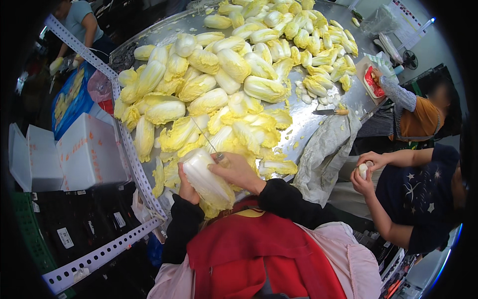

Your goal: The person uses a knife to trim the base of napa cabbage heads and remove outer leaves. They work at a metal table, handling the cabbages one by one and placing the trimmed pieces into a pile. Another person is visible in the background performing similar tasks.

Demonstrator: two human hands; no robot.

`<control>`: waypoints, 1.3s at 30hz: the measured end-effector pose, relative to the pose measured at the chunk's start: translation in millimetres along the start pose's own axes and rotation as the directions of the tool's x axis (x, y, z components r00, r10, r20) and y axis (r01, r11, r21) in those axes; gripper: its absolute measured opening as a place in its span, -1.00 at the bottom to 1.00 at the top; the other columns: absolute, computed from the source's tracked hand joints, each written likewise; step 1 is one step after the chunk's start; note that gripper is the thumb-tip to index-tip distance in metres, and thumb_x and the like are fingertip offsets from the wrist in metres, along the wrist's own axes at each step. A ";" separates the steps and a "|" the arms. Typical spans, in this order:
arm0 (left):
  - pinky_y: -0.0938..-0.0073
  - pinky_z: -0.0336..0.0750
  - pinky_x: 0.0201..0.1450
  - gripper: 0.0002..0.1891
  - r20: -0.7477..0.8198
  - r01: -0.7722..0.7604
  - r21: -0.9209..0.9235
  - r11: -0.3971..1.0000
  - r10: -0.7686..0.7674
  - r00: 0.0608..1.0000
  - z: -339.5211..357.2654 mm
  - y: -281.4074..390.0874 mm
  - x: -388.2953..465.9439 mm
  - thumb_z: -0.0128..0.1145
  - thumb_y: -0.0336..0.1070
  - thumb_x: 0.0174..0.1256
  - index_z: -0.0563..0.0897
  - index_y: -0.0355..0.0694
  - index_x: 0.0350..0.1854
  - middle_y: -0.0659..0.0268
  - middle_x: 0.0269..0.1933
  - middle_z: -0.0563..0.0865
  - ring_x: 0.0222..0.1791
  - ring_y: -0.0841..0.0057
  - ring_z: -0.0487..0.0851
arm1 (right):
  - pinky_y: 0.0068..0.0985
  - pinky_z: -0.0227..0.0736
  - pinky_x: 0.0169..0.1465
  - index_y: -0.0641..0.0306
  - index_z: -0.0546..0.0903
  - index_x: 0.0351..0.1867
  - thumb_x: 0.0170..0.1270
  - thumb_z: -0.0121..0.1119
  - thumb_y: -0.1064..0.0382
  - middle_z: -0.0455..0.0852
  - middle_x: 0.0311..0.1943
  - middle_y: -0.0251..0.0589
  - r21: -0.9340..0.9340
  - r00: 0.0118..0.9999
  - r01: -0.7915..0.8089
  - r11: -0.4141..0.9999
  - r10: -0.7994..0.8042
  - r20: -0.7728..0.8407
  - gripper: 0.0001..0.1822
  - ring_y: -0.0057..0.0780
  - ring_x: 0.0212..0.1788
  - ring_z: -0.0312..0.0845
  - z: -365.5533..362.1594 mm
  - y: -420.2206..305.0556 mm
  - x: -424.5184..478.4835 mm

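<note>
A pale napa cabbage (pixel 207 177) is tilted close in front of my red apron, its white base up and its yellow leaf tips down. My left hand (pixel 188 187) grips its left side. In my right hand (pixel 241 172) is the wooden handle of a knife (pixel 205 135), whose thin blade points up and away over the pile. The right fingers also rest against the cabbage's upper right side. Loose yellow cabbage leaves (pixel 231 130) lie just beyond both hands, with many whole napa cabbages (pixel 209 101) heaped behind them on the metal table (pixel 304 125).
A second knife (pixel 330 112) lies by cut stem pieces and a crumpled white sack (pixel 328 153) on the table's right. Perforated metal posts (pixel 130 145) and white foam boxes (pixel 89 153) border the left. Two people (pixel 410 187) work at right, another person (pixel 80 26) at far left.
</note>
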State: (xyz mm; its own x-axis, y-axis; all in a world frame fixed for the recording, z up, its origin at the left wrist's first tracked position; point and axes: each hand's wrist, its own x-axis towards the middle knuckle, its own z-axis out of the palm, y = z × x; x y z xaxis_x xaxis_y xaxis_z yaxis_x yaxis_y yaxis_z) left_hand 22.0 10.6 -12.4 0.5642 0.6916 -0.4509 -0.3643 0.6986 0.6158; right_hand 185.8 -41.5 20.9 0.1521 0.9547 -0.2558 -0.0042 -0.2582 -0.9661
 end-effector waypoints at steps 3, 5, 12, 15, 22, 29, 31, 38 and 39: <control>0.29 0.36 0.24 -0.29 0.107 -0.030 0.012 0.999 0.029 0.994 -3.7 5.3 2.9 -0.33 0.38 0.36 0.39 -0.14 0.26 0.23 0.18 0.54 0.15 0.35 0.51 | -0.55 0.44 -0.36 0.33 0.62 -0.12 0.17 0.23 -0.01 0.63 -0.48 -0.24 0.000 0.998 -0.060 0.998 0.060 0.020 -0.57 -0.54 -0.48 0.51 -0.1 -4.0 3.5; 0.31 0.36 0.23 -0.28 0.091 -0.076 0.015 0.997 0.074 0.993 6.9 7.4 4.1 -0.37 0.34 0.39 0.37 -0.22 0.25 0.19 0.16 0.55 0.14 0.34 0.52 | -0.49 0.47 -0.31 0.33 0.62 -0.12 0.17 0.24 -0.04 0.64 -0.49 -0.18 -0.005 0.991 -0.127 0.992 0.127 0.029 -0.55 -0.41 -0.45 0.57 -4.1 -9.3 8.9; 0.40 0.48 0.04 -0.53 -0.277 -0.257 0.072 0.964 0.266 0.923 32.2 4.9 5.8 -0.13 0.02 0.45 0.44 -0.32 0.11 0.22 -0.02 0.60 -0.02 0.43 0.59 | -0.34 0.37 0.17 0.29 0.36 0.26 -0.07 0.42 -0.14 0.51 0.11 0.15 -0.479 0.966 0.255 0.840 -0.247 0.082 -0.11 -0.09 0.14 0.47 13.4 -12.3 4.0; 0.48 0.51 -0.06 -0.62 -0.192 -0.252 0.240 0.937 0.300 0.934 24.2 0.4 7.6 -0.06 -0.11 0.43 0.46 -0.33 0.08 0.24 -0.07 0.62 -0.10 0.48 0.61 | -0.36 0.40 0.14 0.30 0.40 0.23 -0.10 0.44 -0.13 0.55 0.08 0.13 -0.414 0.968 0.244 0.877 -0.247 0.046 -0.12 -0.12 0.10 0.52 -0.2 -10.6 11.4; 0.48 0.48 -0.02 -0.50 -0.103 -0.301 0.206 0.931 0.327 0.939 25.2 12.6 -4.8 -0.11 0.07 0.42 0.50 -0.37 0.01 0.24 -0.14 0.64 -0.12 0.52 0.60 | -0.59 0.48 -0.17 0.40 0.53 0.02 -0.07 0.40 0.13 0.67 -0.29 -0.20 -0.280 0.996 0.084 0.956 -0.088 -0.004 -0.40 -0.59 -0.30 0.55 -5.8 -18.8 6.6; 0.53 0.53 -0.27 -0.55 -0.143 -0.156 -0.037 0.987 0.149 0.978 -24.0 23.1 6.0 -0.10 0.10 0.39 0.52 -0.23 -0.06 0.27 -0.29 0.63 -0.38 0.52 0.62 | -0.61 0.46 -0.27 0.39 0.59 -0.17 -0.04 0.29 0.24 0.64 -0.46 -0.28 -0.383 0.998 0.031 0.923 -0.050 -0.041 -0.62 -0.64 -0.42 0.51 -4.6 -5.7 24.8; 0.55 0.50 -0.35 -0.58 -0.226 -0.120 0.041 0.992 0.127 0.966 -15.6 14.4 11.3 -0.07 0.07 0.38 0.54 -0.22 -0.09 0.31 -0.35 0.62 -0.45 0.57 0.59 | -0.44 0.49 -0.20 0.37 0.59 -0.12 -0.08 0.29 0.15 0.68 -0.40 -0.06 -0.342 1.000 0.030 0.939 -0.031 0.003 -0.53 -0.30 -0.34 0.60 -0.9 0.7 30.6; 0.57 0.48 -0.32 -0.63 -0.274 -0.169 0.043 0.985 0.175 0.946 -0.7 -22.5 12.2 0.04 -0.03 0.35 0.61 -0.32 -0.23 0.35 -0.35 0.66 -0.39 0.63 0.60 | -0.31 0.51 -0.15 0.36 0.55 0.01 -0.09 0.39 0.05 0.69 -0.36 0.08 -0.456 0.964 0.019 0.890 -0.138 -0.229 -0.38 -0.08 -0.29 0.64 -16.3 10.7 52.4; 0.57 0.49 -0.31 -0.63 -0.286 -0.191 0.018 0.981 0.188 0.939 2.3 -24.6 14.0 0.05 -0.04 0.35 0.61 -0.32 -0.23 0.34 -0.34 0.66 -0.38 0.63 0.61 | -0.31 0.51 -0.15 0.37 0.54 0.02 -0.09 0.41 0.04 0.69 -0.36 0.09 -0.450 0.944 0.012 0.893 -0.159 -0.289 -0.36 -0.07 -0.28 0.64 -23.9 0.1 52.4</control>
State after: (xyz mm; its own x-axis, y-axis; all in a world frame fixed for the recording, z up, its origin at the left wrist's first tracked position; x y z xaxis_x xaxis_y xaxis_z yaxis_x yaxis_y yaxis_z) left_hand 40.6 2.7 -32.3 0.2493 0.8338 -0.4926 -0.4519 0.5501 0.7023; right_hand 217.3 5.0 8.3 0.4298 0.8996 -0.0779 0.4430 -0.2853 -0.8499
